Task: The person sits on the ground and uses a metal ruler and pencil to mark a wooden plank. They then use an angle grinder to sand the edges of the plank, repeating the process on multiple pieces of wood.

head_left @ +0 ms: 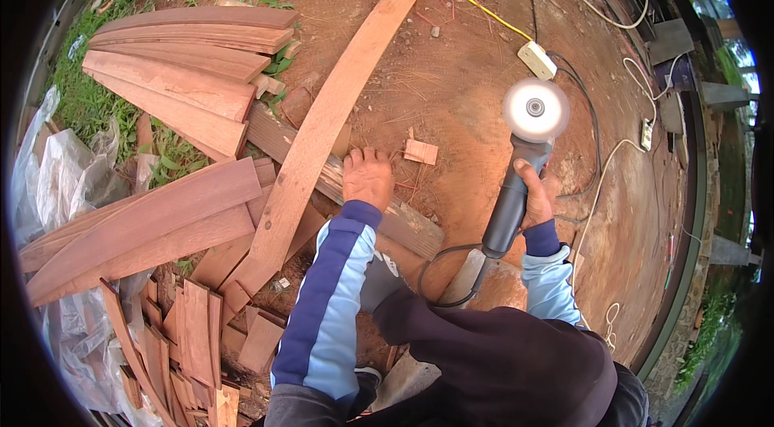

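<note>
My right hand (540, 193) is closed round the black body of an angle grinder (508, 209). The grinder's pale round disc (534, 108) points away from me, above the bare ground and apart from the wood. My left hand (368, 177) rests on a weathered timber beam (403, 225), fingers bent over its far edge. Just left of that hand, a long curved plank (322, 116) lies across the beam. A small wood offcut (420, 151) sits on the soil to the right of my left fingers.
Stacked curved boards (173, 88) and more boards (153, 225) lie at the left. Loose offcuts (193, 338) and plastic sheeting (68, 177) are near left. A white power strip (536, 61) with a yellow cord (484, 9) lies beyond the disc. Cables (595, 161) cross the soil at right.
</note>
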`<state>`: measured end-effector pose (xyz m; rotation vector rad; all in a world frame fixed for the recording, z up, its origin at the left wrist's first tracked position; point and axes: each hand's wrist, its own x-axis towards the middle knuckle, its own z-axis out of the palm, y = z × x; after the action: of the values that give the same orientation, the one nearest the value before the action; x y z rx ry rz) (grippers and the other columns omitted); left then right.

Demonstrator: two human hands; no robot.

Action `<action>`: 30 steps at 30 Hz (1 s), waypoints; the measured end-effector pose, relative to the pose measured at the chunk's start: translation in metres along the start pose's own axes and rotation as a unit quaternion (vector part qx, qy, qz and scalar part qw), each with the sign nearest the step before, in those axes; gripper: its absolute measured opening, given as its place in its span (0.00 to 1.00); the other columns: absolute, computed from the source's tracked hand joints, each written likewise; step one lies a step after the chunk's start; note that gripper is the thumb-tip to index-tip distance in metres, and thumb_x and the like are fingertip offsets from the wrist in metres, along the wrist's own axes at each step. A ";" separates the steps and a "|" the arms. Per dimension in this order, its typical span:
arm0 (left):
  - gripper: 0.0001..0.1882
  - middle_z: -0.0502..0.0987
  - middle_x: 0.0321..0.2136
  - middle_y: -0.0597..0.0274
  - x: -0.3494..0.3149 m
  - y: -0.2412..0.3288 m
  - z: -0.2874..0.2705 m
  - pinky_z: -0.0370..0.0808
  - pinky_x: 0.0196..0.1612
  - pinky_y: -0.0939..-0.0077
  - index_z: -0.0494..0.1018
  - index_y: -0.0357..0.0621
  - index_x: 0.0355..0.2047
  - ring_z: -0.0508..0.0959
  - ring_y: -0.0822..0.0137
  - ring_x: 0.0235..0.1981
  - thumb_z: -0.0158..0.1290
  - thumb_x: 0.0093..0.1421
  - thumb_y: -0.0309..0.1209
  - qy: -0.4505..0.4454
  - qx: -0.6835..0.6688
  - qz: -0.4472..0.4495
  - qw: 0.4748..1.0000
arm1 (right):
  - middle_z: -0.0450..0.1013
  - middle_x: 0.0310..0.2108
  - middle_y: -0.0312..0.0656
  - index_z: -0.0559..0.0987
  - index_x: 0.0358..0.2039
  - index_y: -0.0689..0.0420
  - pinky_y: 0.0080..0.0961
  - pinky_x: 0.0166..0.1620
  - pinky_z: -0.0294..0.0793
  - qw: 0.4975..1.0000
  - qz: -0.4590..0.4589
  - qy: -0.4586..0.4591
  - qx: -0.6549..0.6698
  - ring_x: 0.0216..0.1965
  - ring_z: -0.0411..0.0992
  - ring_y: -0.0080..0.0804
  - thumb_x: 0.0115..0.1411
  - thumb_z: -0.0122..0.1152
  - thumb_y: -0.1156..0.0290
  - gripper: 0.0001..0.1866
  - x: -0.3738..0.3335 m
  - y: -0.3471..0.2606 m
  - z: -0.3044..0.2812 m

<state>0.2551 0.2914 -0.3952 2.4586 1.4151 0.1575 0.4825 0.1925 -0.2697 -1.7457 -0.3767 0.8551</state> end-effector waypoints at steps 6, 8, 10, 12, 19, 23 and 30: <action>0.08 0.75 0.35 0.53 0.008 -0.010 0.000 0.71 0.43 0.61 0.75 0.43 0.32 0.74 0.53 0.42 0.55 0.50 0.27 -0.037 0.004 0.025 0.999 | 0.70 0.28 0.39 0.72 0.41 0.66 0.24 0.23 0.70 0.999 0.035 -0.002 0.002 0.22 0.69 0.25 0.51 0.65 0.65 0.22 0.007 -0.001 -0.009; 0.13 0.75 0.37 0.51 0.006 -0.019 -0.002 0.72 0.42 0.58 0.74 0.41 0.37 0.74 0.50 0.42 0.58 0.50 0.29 -0.035 -0.016 0.055 0.998 | 0.70 0.27 0.39 0.71 0.41 0.66 0.25 0.23 0.70 1.000 0.029 0.000 0.010 0.22 0.69 0.26 0.50 0.65 0.65 0.22 0.007 -0.002 -0.008; 0.13 0.75 0.35 0.49 0.006 -0.023 -0.004 0.72 0.43 0.57 0.72 0.42 0.39 0.74 0.48 0.41 0.57 0.52 0.28 -0.006 -0.075 0.063 0.995 | 0.70 0.27 0.39 0.71 0.41 0.66 0.25 0.22 0.71 0.999 0.031 0.002 0.010 0.22 0.69 0.26 0.50 0.65 0.65 0.22 0.008 0.000 -0.010; 0.13 0.75 0.34 0.49 0.008 -0.021 -0.011 0.72 0.43 0.56 0.71 0.41 0.40 0.75 0.48 0.40 0.55 0.54 0.27 0.007 -0.145 0.057 0.988 | 0.70 0.27 0.40 0.71 0.41 0.65 0.26 0.22 0.71 0.999 0.041 0.003 0.002 0.22 0.69 0.26 0.50 0.65 0.66 0.22 0.011 0.002 -0.013; 0.22 0.72 0.43 0.46 0.036 0.015 0.012 0.69 0.50 0.56 0.67 0.46 0.51 0.70 0.46 0.49 0.56 0.55 0.30 0.077 -0.261 0.036 0.962 | 0.70 0.28 0.40 0.71 0.42 0.65 0.25 0.23 0.71 0.999 0.041 0.009 0.009 0.22 0.70 0.26 0.50 0.65 0.66 0.22 0.010 0.001 -0.009; 0.29 0.67 0.50 0.49 0.031 0.034 0.004 0.65 0.54 0.57 0.63 0.43 0.57 0.64 0.51 0.56 0.57 0.55 0.32 -0.005 -0.088 0.082 0.993 | 0.70 0.29 0.39 0.71 0.43 0.65 0.24 0.23 0.71 0.999 0.028 0.021 0.028 0.23 0.70 0.25 0.50 0.66 0.65 0.23 0.017 0.005 -0.022; 0.20 0.71 0.40 0.58 0.007 0.037 0.030 0.67 0.43 0.65 0.68 0.36 0.48 0.69 0.61 0.45 0.49 0.54 0.26 0.034 0.046 0.120 0.991 | 0.70 0.29 0.39 0.71 0.44 0.65 0.23 0.23 0.71 0.999 0.028 0.025 0.035 0.23 0.69 0.25 0.50 0.66 0.67 0.23 0.019 0.009 -0.017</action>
<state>0.2964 0.2740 -0.4128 2.7193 1.1723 0.2357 0.5063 0.1891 -0.2819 -1.7164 -0.2628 0.8519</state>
